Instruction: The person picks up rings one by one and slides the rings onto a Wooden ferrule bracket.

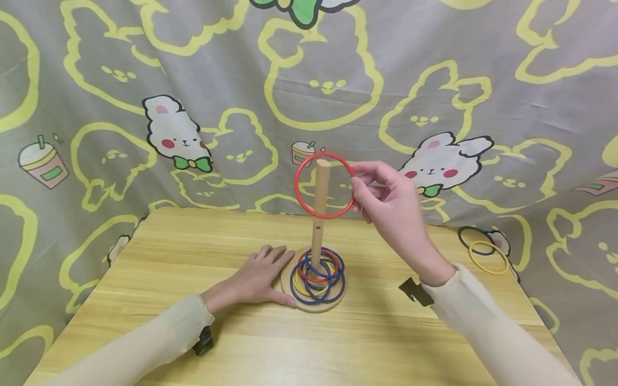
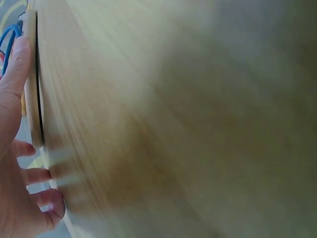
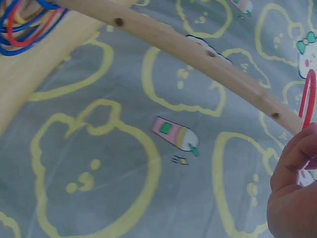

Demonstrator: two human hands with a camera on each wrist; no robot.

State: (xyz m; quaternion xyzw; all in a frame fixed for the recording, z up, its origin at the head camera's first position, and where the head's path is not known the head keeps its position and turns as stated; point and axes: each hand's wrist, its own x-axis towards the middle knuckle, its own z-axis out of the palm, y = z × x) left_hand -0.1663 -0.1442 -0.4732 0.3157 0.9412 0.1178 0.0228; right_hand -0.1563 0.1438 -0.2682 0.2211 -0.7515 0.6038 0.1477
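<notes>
A wooden peg [image 1: 318, 209] stands upright on a round wooden base [image 1: 292, 296] at the middle of the table. Several blue, red and yellow rings [image 1: 319, 273] lie stacked around its foot. My right hand [image 1: 386, 201] pinches a red ring [image 1: 324, 185] by its right side and holds it upright at the top of the peg; the peg tip shows through the ring. My left hand [image 1: 258, 276] lies flat on the table with its fingers against the base's left edge. The right wrist view shows the peg [image 3: 198, 49], the red ring [image 3: 307, 99] and the stacked rings [image 3: 27, 25].
The light wooden table [image 1: 169, 279] stands in front of a grey cloth with yellow rabbit outlines. A yellow ring [image 1: 488, 257] and a dark ring [image 1: 475, 240] lie on the cloth off the table's right far corner. The left wrist view shows only tabletop [image 2: 188, 124] and base edge [image 2: 30, 79].
</notes>
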